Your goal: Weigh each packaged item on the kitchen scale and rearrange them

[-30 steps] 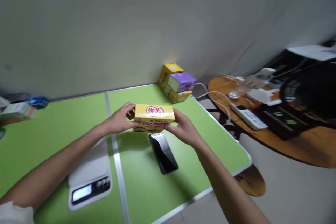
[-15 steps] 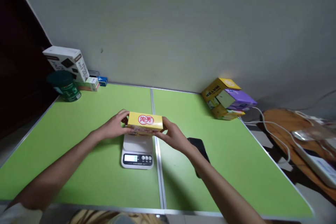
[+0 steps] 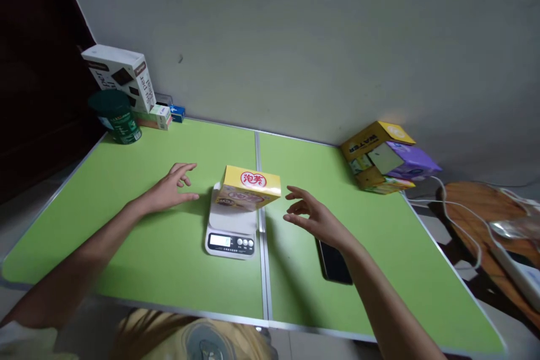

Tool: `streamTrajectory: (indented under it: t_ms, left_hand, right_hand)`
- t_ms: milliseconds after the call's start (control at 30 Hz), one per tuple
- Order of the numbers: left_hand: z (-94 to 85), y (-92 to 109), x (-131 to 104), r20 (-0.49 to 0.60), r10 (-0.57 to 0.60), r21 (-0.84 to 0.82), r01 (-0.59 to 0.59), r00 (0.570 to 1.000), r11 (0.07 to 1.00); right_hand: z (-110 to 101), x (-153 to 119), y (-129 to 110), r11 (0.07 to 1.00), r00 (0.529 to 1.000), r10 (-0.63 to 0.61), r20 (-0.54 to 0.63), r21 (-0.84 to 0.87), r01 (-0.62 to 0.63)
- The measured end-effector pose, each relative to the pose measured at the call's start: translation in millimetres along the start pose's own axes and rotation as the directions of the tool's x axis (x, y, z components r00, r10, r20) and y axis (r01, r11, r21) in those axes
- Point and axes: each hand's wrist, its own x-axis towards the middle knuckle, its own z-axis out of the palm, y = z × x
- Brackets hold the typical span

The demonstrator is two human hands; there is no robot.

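Note:
A yellow snack box (image 3: 250, 187) with red lettering stands on the platform of a white digital kitchen scale (image 3: 230, 224). The scale's small screen is lit, its reading too small to be sure of. To the left of the box is my left hand (image 3: 171, 188), thumb and fingers apart, touching nothing. My right hand (image 3: 311, 215) hovers just to the right of the box, its fingers parted and holding nothing. Below my right hand and wrist lies a black phone (image 3: 335, 264), partly covered by the arm.
A green canister (image 3: 116, 118), a white box (image 3: 126, 76) and smaller cartons stand at the back left of the green table (image 3: 185, 275). Yellow and purple boxes (image 3: 375, 152) sit at the right back edge. White cables trail to a wooden stool (image 3: 468, 202) with a power strip.
Both hands have let go of the yellow box and drawn apart, left and right. The box now stands on the scale by itself. The camera view has shifted slightly.

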Motion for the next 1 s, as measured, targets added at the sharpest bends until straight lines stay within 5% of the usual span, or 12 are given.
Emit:
streamTrajectory:
  t_ms: [500, 633, 733, 867, 1000]
  left_hand:
    - [40.7, 23, 23, 0.087, 0.125, -0.153, -0.110, 0.988, 0.982]
    - [42.3, 19, 36, -0.038, 0.236, -0.213, -0.238, 0.971, 0.948]
    - [35.2, -2, 49, -0.235, 0.266, -0.237, -0.321, 0.935, 0.917]
    - [16.5, -42, 74, -0.530, 0.228, -0.144, -0.351, 0.817, 0.925]
    - [-6.8, -72, 97, -0.643, 0.212, -0.066, -0.329, 0.736, 0.942]
  right_hand:
    - [23, 25, -35, 0.978, 0.981, -0.178, 0.075, 0.119, 0.169]
    - [22, 42, -49, 0.969, 0.975, -0.222, 0.030, 0.113, 0.217]
    - [22, 73, -65, 0.959, 0.965, -0.259, -0.031, 0.108, 0.261]
    - [35, 138, -92, 0.939, 0.952, -0.290, -0.099, 0.164, 0.303]
    - [58, 207, -114, 0.927, 0.942, -0.319, -0.107, 0.169, 0.334]
